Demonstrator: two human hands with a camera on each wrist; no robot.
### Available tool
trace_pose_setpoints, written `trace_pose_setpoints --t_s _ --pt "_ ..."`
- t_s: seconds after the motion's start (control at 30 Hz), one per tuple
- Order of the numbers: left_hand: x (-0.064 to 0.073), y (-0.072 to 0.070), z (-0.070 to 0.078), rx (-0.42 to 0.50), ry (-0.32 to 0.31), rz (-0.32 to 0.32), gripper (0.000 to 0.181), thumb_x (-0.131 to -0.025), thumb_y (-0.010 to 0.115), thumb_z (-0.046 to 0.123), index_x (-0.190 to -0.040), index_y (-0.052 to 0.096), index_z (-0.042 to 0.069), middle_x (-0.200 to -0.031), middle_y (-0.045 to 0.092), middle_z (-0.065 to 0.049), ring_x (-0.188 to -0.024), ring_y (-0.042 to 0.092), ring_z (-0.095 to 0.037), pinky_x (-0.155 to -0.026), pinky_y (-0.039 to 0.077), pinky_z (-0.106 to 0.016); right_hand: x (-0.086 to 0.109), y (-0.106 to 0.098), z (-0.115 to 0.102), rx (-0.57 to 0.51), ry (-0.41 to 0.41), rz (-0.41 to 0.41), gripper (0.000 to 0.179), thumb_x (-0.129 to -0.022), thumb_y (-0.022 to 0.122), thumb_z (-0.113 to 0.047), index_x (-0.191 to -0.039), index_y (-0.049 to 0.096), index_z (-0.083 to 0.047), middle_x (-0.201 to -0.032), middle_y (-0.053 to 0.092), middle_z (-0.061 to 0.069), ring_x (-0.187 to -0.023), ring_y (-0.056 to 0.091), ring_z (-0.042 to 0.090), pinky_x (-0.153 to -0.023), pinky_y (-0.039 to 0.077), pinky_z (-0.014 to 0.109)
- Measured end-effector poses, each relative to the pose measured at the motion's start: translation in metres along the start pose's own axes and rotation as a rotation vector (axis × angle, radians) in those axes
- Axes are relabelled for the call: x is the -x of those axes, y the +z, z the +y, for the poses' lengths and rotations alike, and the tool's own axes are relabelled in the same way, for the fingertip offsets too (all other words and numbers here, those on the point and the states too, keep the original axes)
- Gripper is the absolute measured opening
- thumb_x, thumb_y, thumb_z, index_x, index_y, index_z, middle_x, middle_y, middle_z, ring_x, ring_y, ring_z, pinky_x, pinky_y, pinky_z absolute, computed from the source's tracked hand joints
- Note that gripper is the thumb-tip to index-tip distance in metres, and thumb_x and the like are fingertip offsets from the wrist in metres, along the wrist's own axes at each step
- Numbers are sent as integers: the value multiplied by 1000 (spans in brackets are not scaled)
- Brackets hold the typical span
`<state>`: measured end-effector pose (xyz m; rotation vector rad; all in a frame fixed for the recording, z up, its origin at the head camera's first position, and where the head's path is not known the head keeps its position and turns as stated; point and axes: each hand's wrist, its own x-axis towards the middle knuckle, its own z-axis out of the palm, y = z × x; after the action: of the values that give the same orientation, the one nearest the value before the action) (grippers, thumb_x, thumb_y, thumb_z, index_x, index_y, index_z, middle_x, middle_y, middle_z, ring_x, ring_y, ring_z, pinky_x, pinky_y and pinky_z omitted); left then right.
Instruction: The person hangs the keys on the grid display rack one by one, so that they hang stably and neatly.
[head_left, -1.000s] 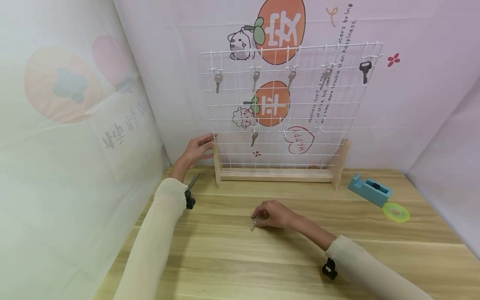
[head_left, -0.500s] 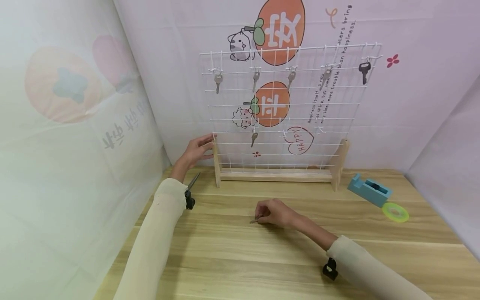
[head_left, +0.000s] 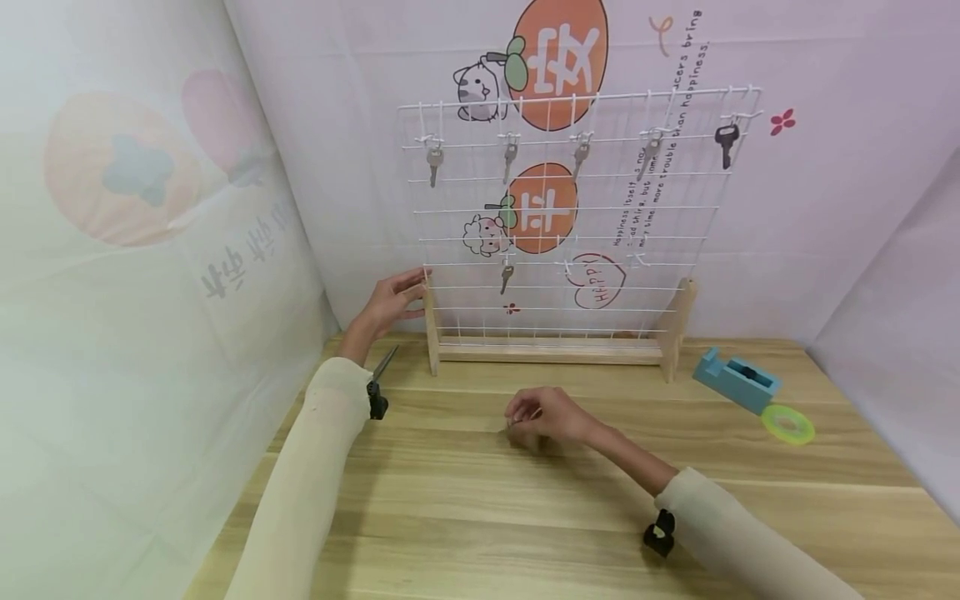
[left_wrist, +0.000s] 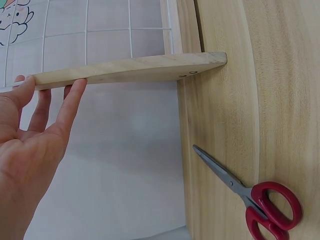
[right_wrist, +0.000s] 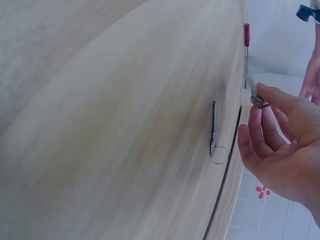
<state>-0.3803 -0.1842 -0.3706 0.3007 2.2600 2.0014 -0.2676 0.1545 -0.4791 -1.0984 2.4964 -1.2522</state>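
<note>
My right hand (head_left: pixel 547 415) is over the middle of the table, pinching a small silver key (right_wrist: pixel 252 91) between thumb and fingers. In the right wrist view, a second key (right_wrist: pixel 213 131) with a thin ring lies on the wood below that hand. On the left, my left hand (head_left: pixel 392 302) holds the wooden side post (left_wrist: pixel 125 70) of a white wire grid rack (head_left: pixel 555 350), thumb and fingertips at its upper end. Along the rack's top row hang several keys, a black-headed key (head_left: pixel 726 143) farthest right. One more key (head_left: pixel 507 277) hangs lower, left of centre.
Red-handled scissors (left_wrist: pixel 272 205) lie by the rack's left foot, partly behind my left sleeve in the head view. To the right are a blue tape dispenser (head_left: pixel 738 379) and a yellow-green tape roll (head_left: pixel 787 424). Bare white hooks (head_left: pixel 637 260) show on the lower grid.
My right hand has lifted slightly toward the rack, and the key has turned in its fingers, now mostly hidden in the head view. My left hand stays on the post.
</note>
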Motion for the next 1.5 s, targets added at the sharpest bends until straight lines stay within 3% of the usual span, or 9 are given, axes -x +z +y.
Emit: trace_pose_setpoints --t_s 0.2,0.33,0.47,0.6,0.87,1.0,1.13,1.37,1.5 --pt "1 0 2 -2 1 -2 52 -110 52 12 -161 40 12 -166 36 -12 -148 41 -36 -114 45 -59 -3 -7 -3 -78 64 55 18 -90 79 2 -106 74 -2 -97 75 8 -88 71 18 -80 63 28" --pt "2 1 3 -3 0 1 51 -111 52 12 -161 40 12 -166 37 -13 -147 42 -36 -114 46 -58 -3 -13 -10 -207 110 78 22 -92 76 2 -114 71 3 -104 75 15 -98 71 25 -84 61 26" --pt "2 1 3 -4 -1 2 51 -110 52 11 -160 41 12 -166 36 -13 -147 42 -36 -114 45 -58 -1 -19 -17 -344 197 98 29 -94 77 -6 -120 69 3 -111 73 15 -105 68 24 -89 59 25" --pt "3 1 3 -6 2 -2 51 -111 51 11 -160 42 13 -166 35 -13 -147 42 -36 -114 45 -59 -1 -22 -18 -385 264 129 34 -97 77 -16 -125 68 0 -115 73 11 -108 67 19 -97 57 30" --pt "2 1 1 7 -9 -4 52 -111 51 11 -161 40 14 -167 33 -13 -149 39 -37 -115 43 -60 -2 -31 -19 -312 229 205 28 -100 73 -19 -125 70 -7 -116 74 12 -110 68 24 -103 56 46" --pt "3 1 3 11 -8 -2 51 -111 51 12 -161 41 14 -167 34 -14 -148 39 -38 -115 42 -60 -4 -43 -21 -281 173 209 31 -101 70 -11 -130 65 -3 -115 74 15 -109 69 30 -97 59 35" --pt "4 1 3 16 -6 2 51 -111 51 11 -160 41 13 -166 34 -14 -147 41 -37 -115 42 -61 -6 -57 -22 -173 109 243 33 -100 69 -5 -133 64 0 -113 75 16 -108 70 32 -91 60 24" --pt "4 0 2 9 -9 -1 50 -111 51 11 -160 42 14 -167 34 -13 -148 41 -37 -116 42 -61 -5 -91 -30 -29 112 309 27 -103 67 -12 -127 70 0 -119 73 17 -108 70 32 -90 62 34" --pt "2 0 1 15 -16 -3 51 -111 51 12 -161 41 14 -167 33 -13 -149 39 -37 -116 41 -61 -4 -114 -37 -1 117 327 27 -105 65 -15 -129 70 -3 -123 72 18 -109 70 34 -89 61 26"
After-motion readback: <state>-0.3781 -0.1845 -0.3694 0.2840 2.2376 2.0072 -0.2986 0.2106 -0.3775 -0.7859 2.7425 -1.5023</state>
